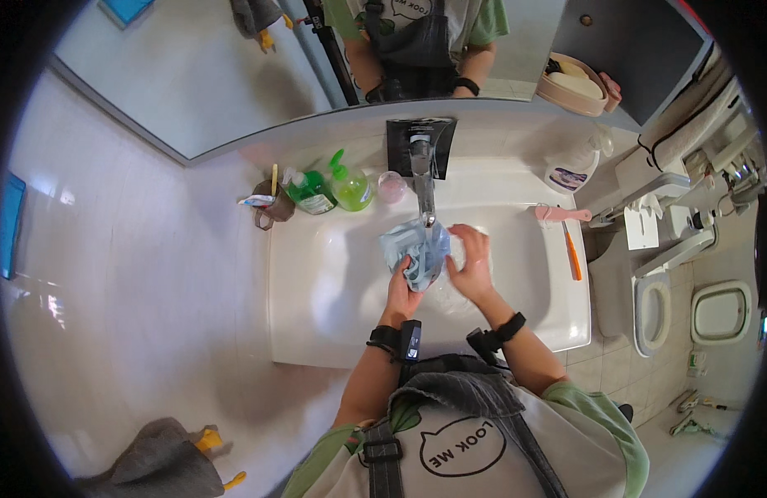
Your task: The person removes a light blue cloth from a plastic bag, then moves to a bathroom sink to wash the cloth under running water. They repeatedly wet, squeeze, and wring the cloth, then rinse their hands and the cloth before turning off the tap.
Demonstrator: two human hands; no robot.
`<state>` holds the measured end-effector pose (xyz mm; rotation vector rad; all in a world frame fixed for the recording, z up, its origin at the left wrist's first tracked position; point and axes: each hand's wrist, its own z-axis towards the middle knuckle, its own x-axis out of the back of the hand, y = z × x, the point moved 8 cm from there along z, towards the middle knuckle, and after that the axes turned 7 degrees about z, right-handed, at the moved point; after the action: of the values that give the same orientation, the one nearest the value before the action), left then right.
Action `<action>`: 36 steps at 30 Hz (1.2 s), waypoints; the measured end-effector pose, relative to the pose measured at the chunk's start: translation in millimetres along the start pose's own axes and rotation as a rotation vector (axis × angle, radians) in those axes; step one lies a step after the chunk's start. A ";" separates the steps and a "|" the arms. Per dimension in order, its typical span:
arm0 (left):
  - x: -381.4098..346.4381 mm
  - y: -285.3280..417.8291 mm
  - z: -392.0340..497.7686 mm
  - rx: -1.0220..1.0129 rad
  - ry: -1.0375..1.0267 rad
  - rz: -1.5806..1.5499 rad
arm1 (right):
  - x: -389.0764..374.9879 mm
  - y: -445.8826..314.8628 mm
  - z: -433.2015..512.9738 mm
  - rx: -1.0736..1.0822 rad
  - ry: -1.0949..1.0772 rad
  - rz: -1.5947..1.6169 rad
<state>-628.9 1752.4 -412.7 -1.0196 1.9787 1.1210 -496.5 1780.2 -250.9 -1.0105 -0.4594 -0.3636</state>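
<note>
Under the chrome faucet (424, 187), my left hand (403, 294) holds a bunched, wet-looking light blue cloth (413, 252) over the white washbasin (358, 336). The thumb presses on its folds, and the other fingers are partly hidden beneath it. My right hand (473, 267) is just right of the cloth, its fingers spread and curved, with nothing seen in its grasp. Water lies or runs in the basin below the hands. Both wrists wear black straps with small devices.
Left of the faucet stand a cup with a toothbrush (274, 202), a green pump bottle (310, 192), a lime pump bottle (351, 187) and a pink round container (392, 187). A spray bottle (571, 168), pink comb (562, 214) and orange-handled tool (572, 252) are at right. A mirror hangs above.
</note>
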 end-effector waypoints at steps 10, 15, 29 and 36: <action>-0.1 -2.2 3.2 0.034 -0.049 0.092 | -20.6 -21.2 120.8 0.154 -0.262 0.039; 23.4 18.5 -16.4 0.047 0.037 0.253 | -15.7 -34.4 68.4 0.373 -0.328 -0.288; -15.4 -9.5 -16.9 0.109 -0.028 0.116 | -117.2 68.8 -72.7 -0.809 -0.169 1.055; -15.4 0.7 -22.9 0.129 0.024 0.562 | -130.0 35.6 -80.1 -0.815 -0.366 1.365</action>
<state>-625.3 1737.0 -390.1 -0.4133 2.3989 1.2409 -573.1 1738.1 -381.0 -1.9395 0.1677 0.9563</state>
